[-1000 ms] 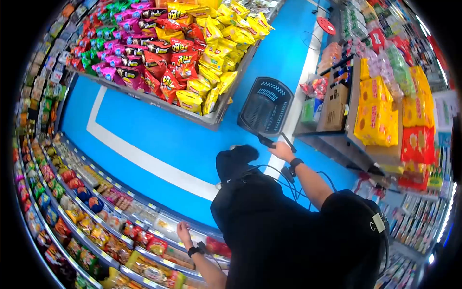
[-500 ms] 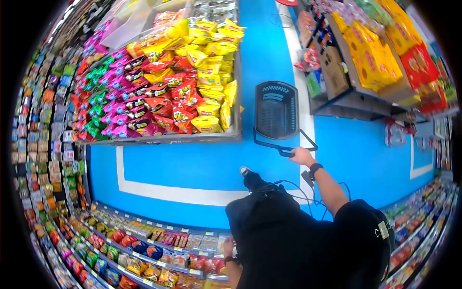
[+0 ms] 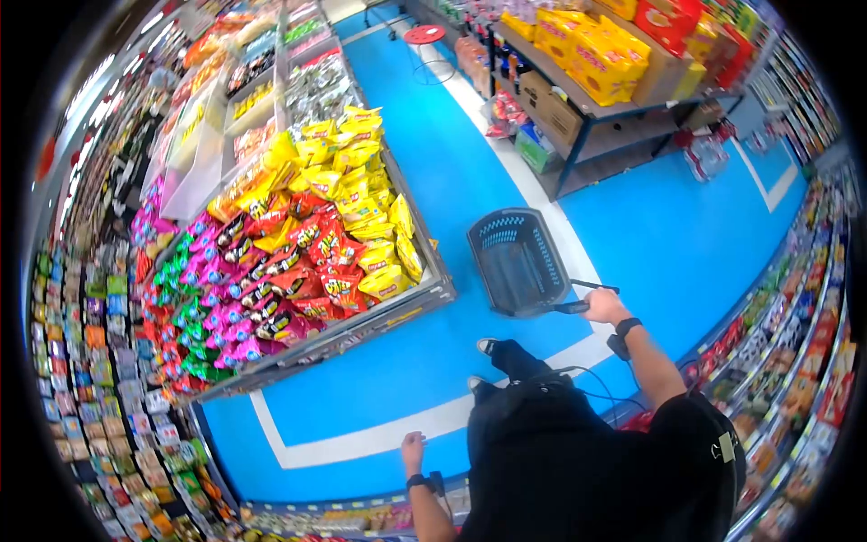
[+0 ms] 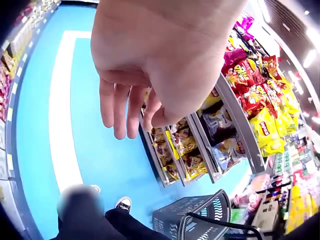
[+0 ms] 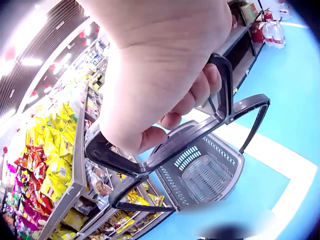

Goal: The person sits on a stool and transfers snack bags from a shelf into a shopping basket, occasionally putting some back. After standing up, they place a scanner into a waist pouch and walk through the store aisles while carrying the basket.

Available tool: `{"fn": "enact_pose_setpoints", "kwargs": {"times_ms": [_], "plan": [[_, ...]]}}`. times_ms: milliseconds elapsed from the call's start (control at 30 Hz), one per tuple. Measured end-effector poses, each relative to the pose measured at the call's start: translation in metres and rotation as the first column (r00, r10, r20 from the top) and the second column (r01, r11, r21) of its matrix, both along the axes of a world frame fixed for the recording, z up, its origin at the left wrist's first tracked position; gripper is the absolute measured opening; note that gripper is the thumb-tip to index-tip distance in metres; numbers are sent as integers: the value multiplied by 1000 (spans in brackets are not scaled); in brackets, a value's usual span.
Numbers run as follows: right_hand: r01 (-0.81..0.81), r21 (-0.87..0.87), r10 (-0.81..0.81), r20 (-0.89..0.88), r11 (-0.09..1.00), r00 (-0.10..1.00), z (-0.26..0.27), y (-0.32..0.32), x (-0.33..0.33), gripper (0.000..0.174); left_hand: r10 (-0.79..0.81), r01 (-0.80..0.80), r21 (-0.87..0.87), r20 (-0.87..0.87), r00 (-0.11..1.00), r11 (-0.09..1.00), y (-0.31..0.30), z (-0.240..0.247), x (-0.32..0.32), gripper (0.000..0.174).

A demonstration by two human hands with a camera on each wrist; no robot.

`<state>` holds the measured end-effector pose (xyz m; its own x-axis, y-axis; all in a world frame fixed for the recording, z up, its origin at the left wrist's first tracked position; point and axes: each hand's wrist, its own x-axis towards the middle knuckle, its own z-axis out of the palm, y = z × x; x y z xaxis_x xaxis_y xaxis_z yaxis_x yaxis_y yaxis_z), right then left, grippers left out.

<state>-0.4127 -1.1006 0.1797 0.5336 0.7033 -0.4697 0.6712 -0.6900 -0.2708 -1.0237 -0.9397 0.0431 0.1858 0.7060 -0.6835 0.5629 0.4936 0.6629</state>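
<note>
My right hand (image 3: 605, 305) grips the black handle (image 5: 186, 141) of a dark shopping basket (image 3: 522, 275), fingers curled round the bar. The basket hangs in front of my legs, and its slotted inside shows nothing in it. In the right wrist view the handle is raised over the basket's mouth. On the other side of my body, my left hand (image 3: 413, 452) hangs low over the blue floor, loosely bent and holding nothing. Its fingers (image 4: 120, 112) droop downward in the left wrist view. Each wrist wears a black band.
A bin of yellow, red, pink and green snack bags (image 3: 307, 253) stands ahead on the left. A rack (image 3: 596, 117) with yellow packs is ahead on the right. Shelves (image 3: 795, 379) curve along the right side. Blue floor (image 3: 668, 226) with white stripes runs between them. A red stool (image 3: 424, 34) stands farther back.
My view has turned to the right, and the bin now lies nearer on the left. The left hand has come away from beside the shelf. The right hand keeps hold of the basket's handle.
</note>
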Motion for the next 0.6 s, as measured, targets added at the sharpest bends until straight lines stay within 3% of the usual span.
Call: {"fn": "enact_pose_setpoints", "kwargs": {"times_ms": [67, 133, 200, 300, 367, 400, 467, 500, 533, 600], "plan": [[3, -47, -1, 38, 999, 999, 10, -26, -19, 28, -86, 87, -22, 55, 995, 996, 11, -20, -4, 20], [65, 6, -65, 62, 998, 996, 12, -61, -34, 29, -199, 200, -89, 13, 980, 976, 16, -26, 6, 22], [154, -92, -147, 80, 984, 986, 17, -93, -41, 28, -324, 310, -191, -50, 945, 931, 16, -31, 15, 25], [321, -2, -318, 130, 947, 939, 17, -134, -25, 28, -503, 472, -275, -54, 862, 838, 28, -52, 31, 27], [542, 70, -546, 104, 838, 831, 52, -134, -20, 30, -542, 518, -228, -53, 839, 824, 38, -40, 64, 30], [560, 77, -566, 99, 825, 819, 63, -138, -11, 30, -553, 532, -217, -46, 832, 819, 43, -35, 81, 30], [724, 162, -740, 69, 670, 669, 72, -146, 9, 32, -570, 552, -205, -41, 820, 808, 55, -38, 109, 30], [694, 313, -749, 101, 648, 654, 42, -165, 28, 37, -580, 566, -188, -23, 814, 803, 65, -38, 123, 30], [702, 317, -757, 96, 638, 646, 44, -169, 40, 37, -589, 580, -172, -2, 808, 796, 73, -45, 139, 30], [851, 287, -885, -27, 439, 465, 47, -183, 58, 40, -643, 637, -127, -12, 766, 761, 90, -42, 174, 28]]}}
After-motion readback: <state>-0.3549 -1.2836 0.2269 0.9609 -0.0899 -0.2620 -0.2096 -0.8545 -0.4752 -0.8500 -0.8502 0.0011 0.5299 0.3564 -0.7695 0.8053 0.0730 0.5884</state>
